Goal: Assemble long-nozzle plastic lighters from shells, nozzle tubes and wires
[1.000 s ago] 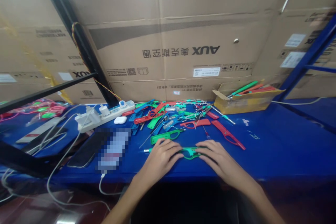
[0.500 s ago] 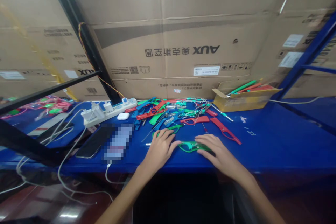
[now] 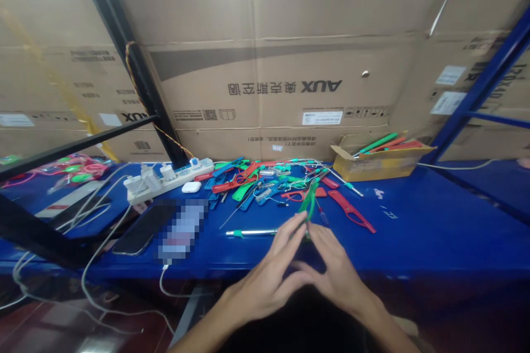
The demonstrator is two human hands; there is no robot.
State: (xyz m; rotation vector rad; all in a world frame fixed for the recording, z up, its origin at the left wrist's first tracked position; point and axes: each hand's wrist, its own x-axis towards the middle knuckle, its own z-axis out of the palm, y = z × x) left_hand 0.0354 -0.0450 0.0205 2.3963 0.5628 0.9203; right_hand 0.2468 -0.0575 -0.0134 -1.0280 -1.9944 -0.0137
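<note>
My left hand and my right hand meet at the fingertips over the front edge of the blue table. Both are closed on a green plastic casing, which stands up at a slant between them. Where its two parts join is hidden by the fingers. A metal rod with a green collar lies flat just left of the hands. Behind them spreads a pile of red, blue and green casings, with rods and thin wires among them. One red casing lies to the right.
A cardboard box of coloured lighters stands at the back right. On the left are a white power strip, an earbud case, two phones, one blurred, and white cables. Large cartons form the back wall.
Both hands have come together and lifted the green casing from flat to upright. The other green casing under my left hand has left its place, and the metal rod is now uncovered.
</note>
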